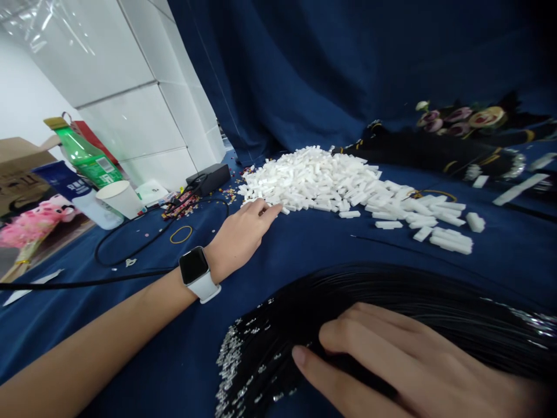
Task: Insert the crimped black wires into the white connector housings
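Observation:
At the near left edge of a heap of small white foam-like pieces [304, 180] is my left hand [239, 238], a white-banded watch [194, 266] on its wrist. Its fingertips touch the pieces, thumb apart, and nothing held shows. In front of me lies a thick bundle of thin black cords [383, 284], their ends fitted with small silver metal clasps [230, 354]. Over the bundle hovers or rests my right hand [387, 354], its thumb and bent fingers apart. Whether it touches the cords I cannot tell.
Left of the heap are a black box [211, 179] with a cable, scattered beads [191, 206] and a rubber band [180, 234]. Farther left stand a paper cup [119, 196], a tilted blue-white cup [78, 194] and a green bottle [85, 151]. Artificial flowers [465, 119] lie back right.

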`<act>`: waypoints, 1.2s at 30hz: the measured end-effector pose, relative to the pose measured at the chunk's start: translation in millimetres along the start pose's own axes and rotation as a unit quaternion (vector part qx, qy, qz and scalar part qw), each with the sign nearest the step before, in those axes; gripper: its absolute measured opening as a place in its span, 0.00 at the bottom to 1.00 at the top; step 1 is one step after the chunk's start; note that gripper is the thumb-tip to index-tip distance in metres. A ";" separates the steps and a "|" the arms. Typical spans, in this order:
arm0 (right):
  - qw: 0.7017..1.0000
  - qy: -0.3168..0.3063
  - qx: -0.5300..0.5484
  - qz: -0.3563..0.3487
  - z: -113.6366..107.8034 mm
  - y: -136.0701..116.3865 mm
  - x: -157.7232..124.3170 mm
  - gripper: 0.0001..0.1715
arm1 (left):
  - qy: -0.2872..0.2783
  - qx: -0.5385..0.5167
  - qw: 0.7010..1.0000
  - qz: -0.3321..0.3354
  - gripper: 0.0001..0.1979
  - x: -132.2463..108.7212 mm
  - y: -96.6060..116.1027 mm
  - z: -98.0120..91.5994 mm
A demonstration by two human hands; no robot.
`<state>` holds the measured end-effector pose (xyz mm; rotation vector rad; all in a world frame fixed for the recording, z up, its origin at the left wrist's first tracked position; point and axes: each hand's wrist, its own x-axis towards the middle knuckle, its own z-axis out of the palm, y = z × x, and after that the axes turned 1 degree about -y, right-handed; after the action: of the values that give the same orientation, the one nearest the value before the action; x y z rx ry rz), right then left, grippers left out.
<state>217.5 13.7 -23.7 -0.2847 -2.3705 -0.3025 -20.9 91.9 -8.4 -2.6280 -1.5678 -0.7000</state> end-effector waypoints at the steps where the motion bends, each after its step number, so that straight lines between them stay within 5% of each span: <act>1: 1.000 -0.002 0.006 0.001 -0.1 0.2 -0.6 0.20 | 0.007 -0.025 1.000 -0.009 0.21 -2.8 3.6 -0.2; 4: 0.997 -0.039 0.044 0.040 -2.5 4.9 3.1 0.24 | 0.025 -0.120 0.991 -0.050 0.19 -16.5 18.8 -2.6; 8: 0.967 -0.093 0.161 0.173 -10.1 26.4 21.6 0.16 | -0.011 -0.266 0.956 -0.125 0.17 -38.7 40.8 -11.9; 13: 0.927 -0.085 0.209 0.301 -4.5 56.0 37.8 0.13 | -0.046 -0.372 0.904 -0.208 0.10 -50.5 51.6 -18.2; 26: 0.957 -0.074 0.109 0.259 24.9 61.0 18.4 0.16 | 0.029 -0.450 0.844 -0.291 0.06 -47.6 56.2 -8.2; 36: 0.981 -0.036 0.064 0.177 25.3 53.2 15.8 0.08 | 0.048 -0.430 0.853 -0.291 0.06 -49.4 57.8 -10.7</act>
<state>205.5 73.5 -23.7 -0.6552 -2.3422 0.0290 3.6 19.2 -4.6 -2.4158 -2.4833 -1.9278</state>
